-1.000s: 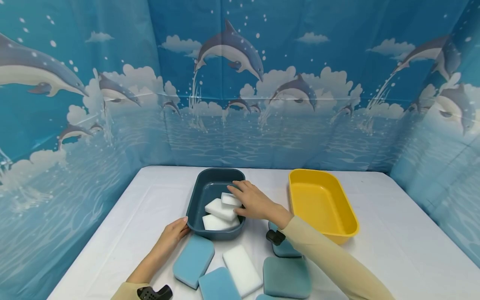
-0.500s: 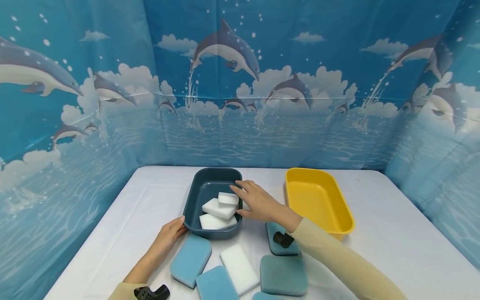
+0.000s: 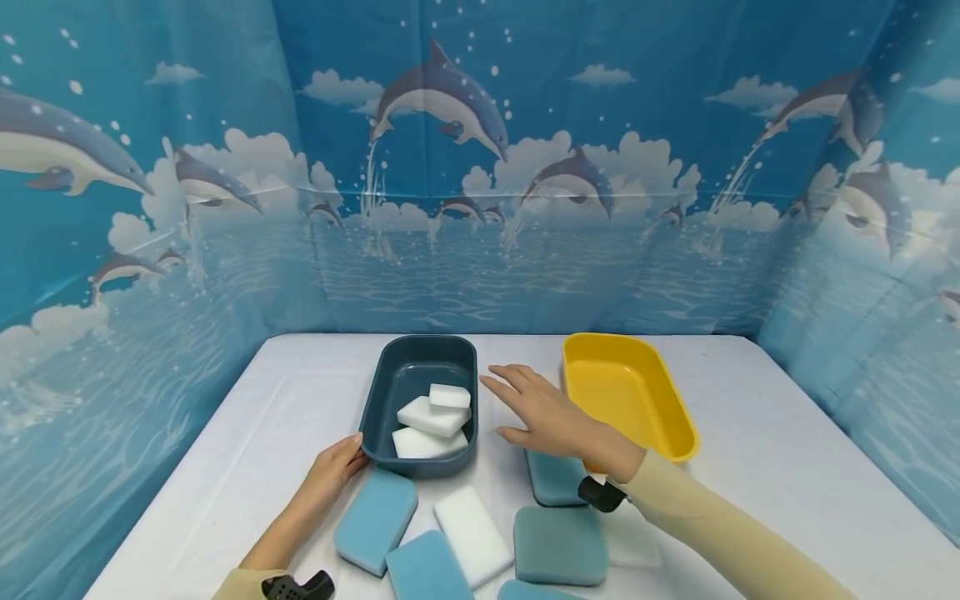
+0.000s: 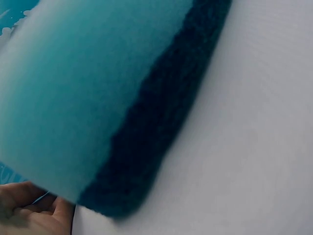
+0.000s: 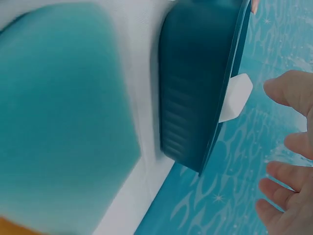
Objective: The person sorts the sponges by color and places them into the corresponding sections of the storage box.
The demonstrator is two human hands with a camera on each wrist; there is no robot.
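A dark blue plastic tub stands left of centre on the table. White sponge blocks lie piled inside it toward the near end. My left hand holds the tub's near left corner, a fingertip on the rim; part of its grip is hidden. To the tub's right, my right hand hovers apart from it with fingers spread and nothing in them. In the right wrist view a white block pokes above the tub's rim.
A yellow tub stands at the right. Blue sponges, a white sponge block and a grey-green sponge lie along the near side. One more blue sponge sits below my right hand. A dolphin-print curtain surrounds the table.
My right hand has drawn back from the white blocks, over the tub's rim, and moved right. The left hand stays at the tub's corner. The head view has shifted slightly.
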